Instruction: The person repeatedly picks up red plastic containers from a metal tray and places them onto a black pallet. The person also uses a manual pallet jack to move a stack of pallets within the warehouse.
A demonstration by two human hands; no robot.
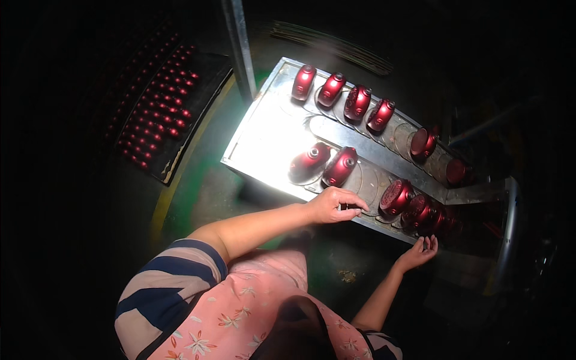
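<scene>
Left hand (332, 204) and right hand (419, 254) near red bottles (339, 169), contact unclear.

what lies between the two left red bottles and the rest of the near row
In the head view, just circular outlines on the metal table, the left hand at its near edge.

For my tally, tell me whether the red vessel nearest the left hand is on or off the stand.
On: the red vessel has its lower end on the metal stand, ungripped by the left hand.
</scene>
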